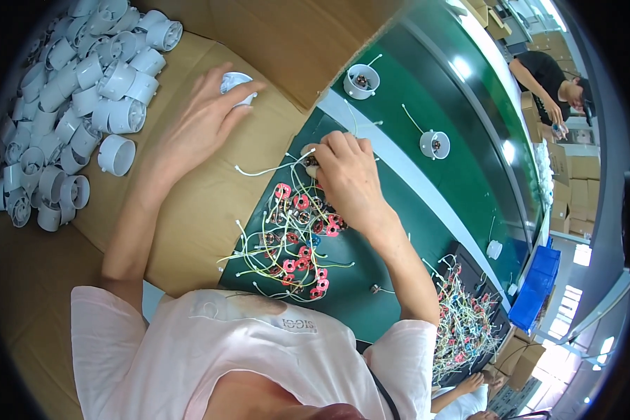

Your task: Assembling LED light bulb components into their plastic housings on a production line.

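My left hand [201, 115] is closed round a white round plastic housing [236, 82] above the cardboard box on the left. Over the green tabletop, the fingers of my right hand [350, 178] pinch a small wound motor coil [310, 159]; a white lead with a plug trails from it to the left. Below that hand lies a tangled pile of coils with red parts [302, 253] and pale wires. Many similar white housings [84, 98] are heaped in the box at the far left.
A green conveyor belt [413, 98] runs along the right, carrying white housings [435, 145] with coils and leads. A black tray [500, 329] heaped with wired coils and a blue bin [535, 287] stand at the right. Other people work at upper right and lower right.
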A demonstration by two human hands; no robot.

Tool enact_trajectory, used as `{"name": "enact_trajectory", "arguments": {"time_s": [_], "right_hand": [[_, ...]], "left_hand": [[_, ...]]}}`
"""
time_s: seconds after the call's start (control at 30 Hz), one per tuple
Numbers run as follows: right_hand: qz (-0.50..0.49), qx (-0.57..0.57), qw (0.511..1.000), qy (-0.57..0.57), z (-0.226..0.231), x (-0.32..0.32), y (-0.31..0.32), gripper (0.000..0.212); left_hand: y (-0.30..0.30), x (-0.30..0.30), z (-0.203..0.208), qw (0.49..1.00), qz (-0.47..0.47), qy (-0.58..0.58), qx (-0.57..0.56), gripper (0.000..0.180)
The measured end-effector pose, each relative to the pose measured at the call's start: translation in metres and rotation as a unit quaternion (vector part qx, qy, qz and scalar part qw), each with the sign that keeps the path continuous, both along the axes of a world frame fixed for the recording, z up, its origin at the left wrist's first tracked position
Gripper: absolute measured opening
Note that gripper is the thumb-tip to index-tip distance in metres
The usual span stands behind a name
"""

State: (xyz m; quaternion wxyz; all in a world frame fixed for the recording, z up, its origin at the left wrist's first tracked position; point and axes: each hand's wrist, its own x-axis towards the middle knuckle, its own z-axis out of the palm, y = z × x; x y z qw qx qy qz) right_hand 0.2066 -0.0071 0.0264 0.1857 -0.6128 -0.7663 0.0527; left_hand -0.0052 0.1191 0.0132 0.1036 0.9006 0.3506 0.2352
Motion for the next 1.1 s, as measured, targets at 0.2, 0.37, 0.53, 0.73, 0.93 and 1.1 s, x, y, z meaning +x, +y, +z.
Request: {"name": "enact_trajectory", "arguments": {"time_s": [0.2,0.37,0.53,0.73,0.93,1.1], "right_hand": [[-0.011,0.033,0.996,-0.088,-0.011,-0.017,-0.003,0.030],[-0.013,0.097,0.992,-0.074,-0.007,-0.020,-0.010,0.030],[-0.002,0.096,0.995,0.013,0.025,-0.023,-0.033,0.030],[-0.049,0.117,0.984,0.128,0.066,-0.023,-0.059,0.029],[-0.058,0.143,0.940,0.305,0.073,-0.018,-0.066,0.028],[-0.104,0.070,0.810,0.573,0.069,-0.009,-0.062,0.036]], "left_hand": [[0.006,-0.010,0.012,0.978,-0.072,-0.081,-0.178,0.050],[0.011,-0.013,0.006,0.971,-0.102,-0.098,-0.191,0.052],[0.004,-0.008,0.014,0.945,-0.123,-0.158,-0.260,0.058],[-0.003,-0.009,0.029,0.948,-0.124,-0.161,-0.243,0.057],[-0.007,-0.009,0.031,0.726,-0.206,-0.296,-0.585,0.066],[-0.016,-0.002,0.024,0.661,-0.254,-0.392,-0.587,0.063]]}}
